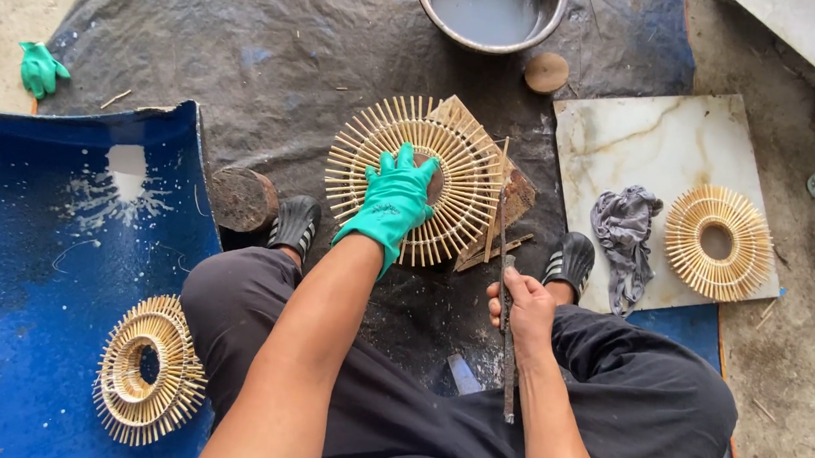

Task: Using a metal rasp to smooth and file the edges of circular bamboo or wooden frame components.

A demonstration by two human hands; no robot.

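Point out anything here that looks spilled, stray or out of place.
White splatter marks the blue sheet at the left, like spilled liquid. A second green glove lies discarded on the ground, while only the left hand wears one; the right hand is bare on a thin metal tool.

The bamboo stick ring lies on the tarp between the person's feet, under the left hand. Beyond it sits a metal basin. To its right a stone slab carries a rag and a second ring; a third ring lies at the near left.
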